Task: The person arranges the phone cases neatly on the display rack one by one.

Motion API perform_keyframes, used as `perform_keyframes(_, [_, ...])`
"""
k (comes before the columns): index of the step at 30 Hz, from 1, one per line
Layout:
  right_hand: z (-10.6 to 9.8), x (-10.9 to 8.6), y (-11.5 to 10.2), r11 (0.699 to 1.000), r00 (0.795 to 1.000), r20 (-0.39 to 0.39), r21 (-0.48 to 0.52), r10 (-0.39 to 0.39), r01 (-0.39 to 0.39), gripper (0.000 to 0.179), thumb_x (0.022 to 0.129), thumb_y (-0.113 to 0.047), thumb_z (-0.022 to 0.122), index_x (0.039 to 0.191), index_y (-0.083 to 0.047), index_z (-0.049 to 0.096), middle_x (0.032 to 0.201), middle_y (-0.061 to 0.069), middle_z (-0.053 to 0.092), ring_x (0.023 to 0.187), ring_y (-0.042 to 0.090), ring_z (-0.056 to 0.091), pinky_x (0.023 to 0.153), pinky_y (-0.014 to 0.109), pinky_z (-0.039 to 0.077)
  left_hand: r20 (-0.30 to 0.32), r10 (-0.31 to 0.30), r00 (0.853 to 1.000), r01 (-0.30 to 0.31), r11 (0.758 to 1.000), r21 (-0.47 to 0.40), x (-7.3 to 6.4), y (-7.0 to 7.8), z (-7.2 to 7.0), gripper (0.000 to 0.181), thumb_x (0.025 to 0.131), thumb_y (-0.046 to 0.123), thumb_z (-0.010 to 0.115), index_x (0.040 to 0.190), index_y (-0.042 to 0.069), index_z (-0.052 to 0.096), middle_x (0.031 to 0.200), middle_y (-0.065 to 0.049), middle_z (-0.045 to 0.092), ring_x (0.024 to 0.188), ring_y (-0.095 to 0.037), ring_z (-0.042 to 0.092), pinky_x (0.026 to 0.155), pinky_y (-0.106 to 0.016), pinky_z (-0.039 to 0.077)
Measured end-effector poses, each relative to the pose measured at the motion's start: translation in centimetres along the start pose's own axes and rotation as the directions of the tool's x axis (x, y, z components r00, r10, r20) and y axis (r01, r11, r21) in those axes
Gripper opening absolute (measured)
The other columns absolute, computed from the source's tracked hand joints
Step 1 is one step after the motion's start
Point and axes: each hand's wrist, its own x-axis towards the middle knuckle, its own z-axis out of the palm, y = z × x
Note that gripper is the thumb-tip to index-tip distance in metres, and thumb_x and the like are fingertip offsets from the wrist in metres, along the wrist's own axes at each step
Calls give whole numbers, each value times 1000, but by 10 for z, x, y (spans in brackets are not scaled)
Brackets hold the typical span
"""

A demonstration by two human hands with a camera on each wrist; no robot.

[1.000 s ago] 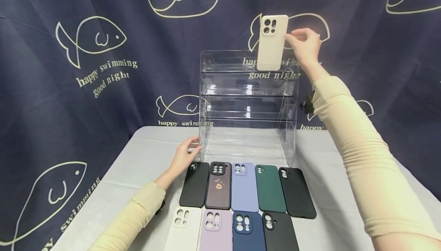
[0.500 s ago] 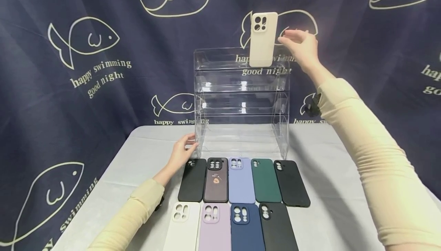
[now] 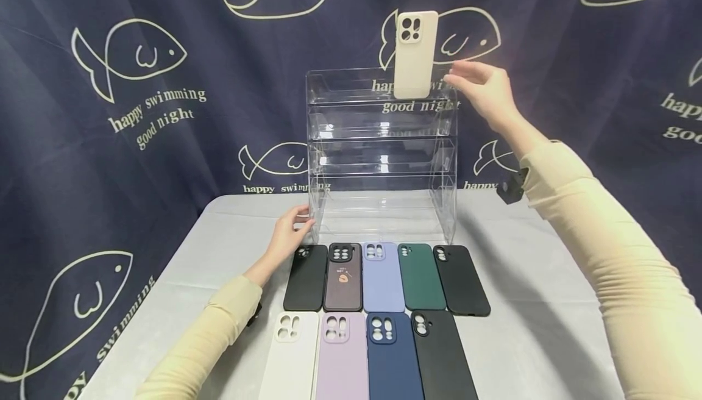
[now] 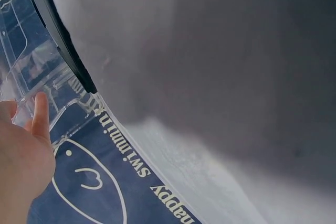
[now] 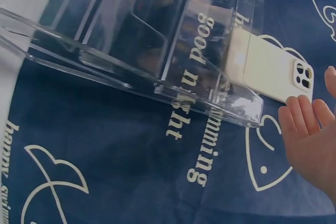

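A cream phone case (image 3: 415, 55) stands upright in the top tier of a clear plastic display rack (image 3: 382, 138), its camera cutout at the upper left. My right hand (image 3: 485, 92) is just right of this case, fingers relaxed and holding nothing. In the right wrist view a gap shows between the right hand (image 5: 312, 140) and the rack, with fingertips near the case's camera end. My left hand (image 3: 286, 234) holds the rack's lower left side edge between thumb and fingers. The left wrist view has the left hand (image 4: 26, 150) at the rack's transparent wall.
Two rows of phone cases lie before the rack, among them black (image 3: 305, 278), light blue (image 3: 384, 278), green (image 3: 422, 278), white (image 3: 290, 360), lilac (image 3: 342, 360) and navy (image 3: 393, 360). A grey-white tablecloth (image 3: 521, 327) covers the table; a dark blue curtain (image 3: 164, 205) hangs behind.
My right hand has let go of the cream phone case and drawn away to the right and slightly down. The case stays in the rack. The left hand keeps its place; the head view has shifted slightly.
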Motion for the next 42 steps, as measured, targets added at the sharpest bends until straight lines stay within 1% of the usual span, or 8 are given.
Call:
perform_keyframes(7, [-7,-21,6,999,998,67,-50,17,-13,51,85,-32,69,130,-10,56,120,-3,65,103,0,62,105,29,44,11,-10,1000,10,1000,4,2,3,0,38,88,6,63,122,-7,53,115,-24,61,98,-36,65,79,-38,59])
perform_keyframes(10, [-8,-32,8,997,995,98,-83,10,-2,52,86,-33,68,131,-12,55,123,-1,64,104,-1,61,106,32,44,11,-13,1000,13,1000,6,2,4,-1,38,88,6,63,122,-7,53,116,-24,61,98,-35,65,79,-38,59])
perform_keyframes(15, [-7,-50,13,997,988,154,-77,16,-4,51,85,-32,69,130,-14,56,121,-4,65,99,-5,60,102,27,47,5,-12,1000,12,1000,17,0,6,-1,37,88,5,64,122,-7,54,116,-24,61,98,-35,65,78,-39,60])
perform_keyframes(23, [-10,-84,15,995,972,231,-96,31,-9,52,87,-31,68,134,-16,52,126,-1,63,104,-5,59,94,18,49,4,-3,1000,3,1000,19,0,8,-1,38,87,5,64,121,-7,54,113,-24,62,97,-36,65,78,-38,60])
perform_keyframes(29, [-12,-107,14,997,965,259,-74,38,-20,51,87,-26,68,134,-14,52,126,-1,63,101,-8,60,87,7,48,8,14,1000,-14,1000,27,2,9,-3,38,87,5,64,122,-8,53,113,-25,62,97,-37,65,78,-40,59])
perform_keyframes(32, [-13,-121,17,997,962,267,-71,52,-34,51,87,-23,68,133,-13,53,124,-3,64,99,-9,60,84,5,48,10,15,1000,-15,999,29,2,9,-5,38,88,5,64,122,-8,53,114,-25,61,97,-37,64,79,-41,59])
perform_keyframes(38, [-15,-151,25,990,945,314,-133,94,-55,50,88,-25,66,135,-14,51,129,7,60,101,-10,58,84,6,48,18,5,1000,-5,1000,28,2,9,-7,39,88,6,64,122,-8,53,115,-25,61,98,-37,65,78,-40,59])
perform_keyframes(42, [-16,-169,31,989,933,349,-139,91,-45,49,89,-20,65,135,-10,51,130,14,57,102,-10,57,85,7,49,21,13,1000,-13,1000,10,2,8,-5,38,87,4,64,121,-9,54,117,-26,60,97,-37,65,77,-37,60])
